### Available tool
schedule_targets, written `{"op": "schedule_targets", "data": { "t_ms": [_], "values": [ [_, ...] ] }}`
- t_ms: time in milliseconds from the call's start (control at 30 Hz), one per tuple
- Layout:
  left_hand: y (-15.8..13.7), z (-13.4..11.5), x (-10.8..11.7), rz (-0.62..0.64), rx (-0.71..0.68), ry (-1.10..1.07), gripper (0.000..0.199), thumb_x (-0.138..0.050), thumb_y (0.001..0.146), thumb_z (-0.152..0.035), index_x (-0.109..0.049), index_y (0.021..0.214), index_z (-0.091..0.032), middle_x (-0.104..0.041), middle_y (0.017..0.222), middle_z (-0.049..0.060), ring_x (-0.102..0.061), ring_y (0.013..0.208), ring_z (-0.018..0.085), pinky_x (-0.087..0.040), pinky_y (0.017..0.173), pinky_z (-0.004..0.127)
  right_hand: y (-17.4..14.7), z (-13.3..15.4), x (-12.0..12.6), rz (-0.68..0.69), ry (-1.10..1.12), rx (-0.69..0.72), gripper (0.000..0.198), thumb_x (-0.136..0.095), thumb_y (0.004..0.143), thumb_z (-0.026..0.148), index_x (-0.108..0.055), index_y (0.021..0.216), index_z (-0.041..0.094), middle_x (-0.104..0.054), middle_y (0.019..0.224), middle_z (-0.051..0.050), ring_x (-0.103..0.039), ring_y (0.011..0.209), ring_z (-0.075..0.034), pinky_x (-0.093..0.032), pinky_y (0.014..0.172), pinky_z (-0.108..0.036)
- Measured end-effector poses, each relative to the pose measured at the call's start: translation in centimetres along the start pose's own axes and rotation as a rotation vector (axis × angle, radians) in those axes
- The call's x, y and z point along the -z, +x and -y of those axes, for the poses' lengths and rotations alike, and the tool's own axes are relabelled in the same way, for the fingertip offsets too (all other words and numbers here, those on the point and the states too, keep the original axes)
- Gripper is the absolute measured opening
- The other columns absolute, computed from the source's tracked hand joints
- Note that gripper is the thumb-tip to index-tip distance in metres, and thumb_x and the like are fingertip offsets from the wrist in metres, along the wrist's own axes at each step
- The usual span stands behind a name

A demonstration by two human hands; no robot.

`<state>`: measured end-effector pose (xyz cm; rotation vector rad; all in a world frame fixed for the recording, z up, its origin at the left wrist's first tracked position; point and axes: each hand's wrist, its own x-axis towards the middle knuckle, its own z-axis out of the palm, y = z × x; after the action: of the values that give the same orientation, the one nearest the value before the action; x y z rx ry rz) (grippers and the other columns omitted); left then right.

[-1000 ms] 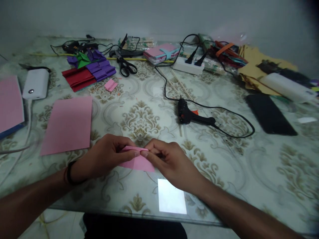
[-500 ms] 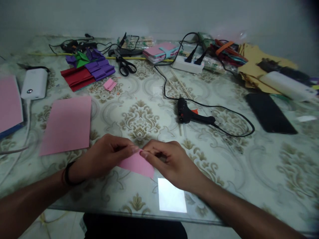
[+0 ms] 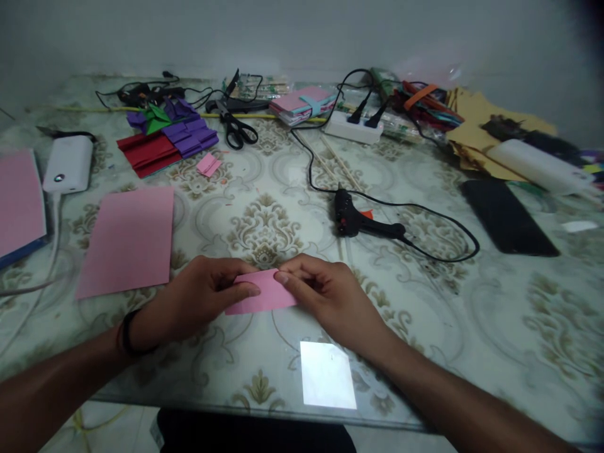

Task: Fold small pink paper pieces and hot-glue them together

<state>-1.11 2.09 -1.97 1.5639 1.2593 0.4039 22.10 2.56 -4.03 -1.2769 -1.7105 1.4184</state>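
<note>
A small strip of pink paper [image 3: 264,297] is held between both hands above the near part of the table. My left hand [image 3: 201,292] pinches its left side, thumb on the face turned to me and fingers behind. At its upper right edge, the thumb and fingers of my right hand [image 3: 330,296] are closed on it. Left of my left hand, a larger pink sheet [image 3: 129,242] lies flat. A small folded pink piece [image 3: 208,164] rests farther back.
A black glue gun [image 3: 361,220] with its looped cord lies right of centre. Behind are black-handled scissors [image 3: 240,131], folded red paper [image 3: 148,153] and purple paper [image 3: 191,134], and a white power strip [image 3: 353,128]. A black phone [image 3: 509,217] lies right, a white power bank [image 3: 69,163] left.
The pink strip has been tilted so that its face shows more and its lower edge sits higher. My right fingers have shifted slightly right and up along its edge.
</note>
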Motion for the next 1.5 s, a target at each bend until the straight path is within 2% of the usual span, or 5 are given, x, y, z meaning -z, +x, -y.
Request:
{"op": "schedule_targets", "data": {
  "t_ms": [300,667,833,1200,1500],
  "values": [
    [0.0,-0.1,-0.2,0.047,-0.038,0.101,0.028,-0.066,0.095,-0.042,-0.079,0.087,-0.018,-0.068,0.071,-0.002,-0.055,0.066,0.013,-0.038,0.059,0.024,-0.3,0.5,-0.3,0.096,-0.099,0.083,0.024,-0.064,0.100,0.034,-0.071,0.082,0.019,-0.065,0.065,0.003,-0.053,0.058,-0.011,-0.039,0.057,-0.025],
    [-0.5,-0.6,-0.3,-0.140,-0.076,-0.055,0.034,-0.065,0.096,-0.043,-0.068,0.077,-0.016,-0.056,0.068,-0.003,-0.049,0.066,0.012,-0.037,0.058,0.023,-0.4,2.0,1.5,0.043,-0.045,0.106,0.022,-0.062,0.100,0.032,-0.069,0.084,0.019,-0.074,0.068,-0.001,-0.068,0.064,-0.015,-0.050,0.063,-0.026],
    [-0.6,-2.0,-0.8,-0.279,-0.122,-0.277,0.029,-0.072,0.091,-0.042,-0.071,0.078,-0.015,-0.058,0.069,-0.002,-0.048,0.065,0.012,-0.037,0.058,0.022,-0.6,4.1,1.7,-0.025,0.055,0.092,0.021,-0.068,0.095,0.039,-0.068,0.101,0.019,-0.075,0.081,-0.003,-0.071,0.070,-0.016,-0.054,0.064,-0.027],
    [0.1,-1.1,-1.9,-0.146,-0.120,-0.363,0.026,-0.067,0.096,-0.043,-0.067,0.109,-0.021,-0.060,0.069,-0.004,-0.051,0.059,0.012,-0.037,0.054,0.022,0.3,1.5,0.4,-0.001,0.384,0.085,0.015,-0.076,0.089,0.034,-0.072,0.098,0.022,-0.070,0.071,0.002,-0.067,0.062,-0.012,-0.054,0.060,-0.024],
    [-1.4,-1.8,-1.4,-0.249,-0.252,-0.248,0.013,-0.066,0.095,-0.029,-0.072,0.089,-0.020,-0.068,0.077,0.001,-0.057,0.065,0.013,-0.047,0.057,0.022,-0.9,2.3,0.7,-0.031,0.371,0.266,0.017,-0.069,0.089,0.016,-0.082,0.084,0.026,-0.075,0.083,-0.002,-0.069,0.073,-0.014,-0.055,0.063,-0.026]
  ]
}}
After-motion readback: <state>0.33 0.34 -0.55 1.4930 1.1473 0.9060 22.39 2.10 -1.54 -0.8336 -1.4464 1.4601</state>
